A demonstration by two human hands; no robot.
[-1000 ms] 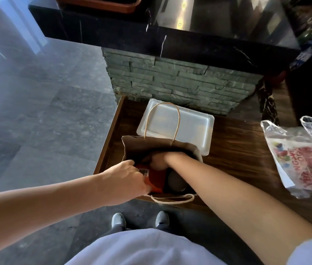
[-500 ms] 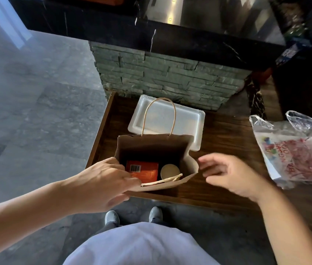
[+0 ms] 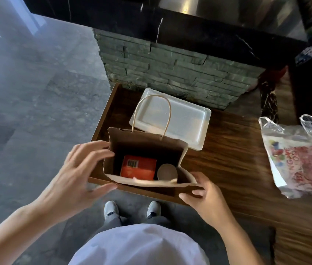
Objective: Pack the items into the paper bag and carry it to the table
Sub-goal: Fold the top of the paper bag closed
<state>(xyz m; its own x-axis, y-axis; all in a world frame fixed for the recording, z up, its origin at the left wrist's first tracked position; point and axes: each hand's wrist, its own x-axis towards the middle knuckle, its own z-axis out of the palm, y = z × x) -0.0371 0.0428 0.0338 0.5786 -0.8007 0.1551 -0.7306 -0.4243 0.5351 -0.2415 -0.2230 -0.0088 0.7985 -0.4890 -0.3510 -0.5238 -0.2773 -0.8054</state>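
Note:
A brown paper bag (image 3: pixel 145 138) stands open on the wooden counter (image 3: pixel 227 161) at its near left corner. Inside lie a red box (image 3: pixel 139 167) with a barcode and a round tan-lidded container (image 3: pixel 167 171) to its right. The far handle stands upright; the near handle lies folded along the near rim. My left hand (image 3: pixel 78 173) is beside the bag's left wall with fingers spread, the fingertips at the rim. My right hand (image 3: pixel 208 199) pinches the bag's near right corner between thumb and fingers.
A white foam tray (image 3: pixel 185 119) lies just behind the bag. A printed plastic bag (image 3: pixel 300 159) sits at the counter's right. A stone-clad wall (image 3: pixel 170 69) under a black marble top rises behind. Grey tiled floor (image 3: pixel 27 111) spreads to the left.
My right hand came out of the bag, swung right, then came back onto its near right corner. My left hand let go of the near rim and opened beside the left wall.

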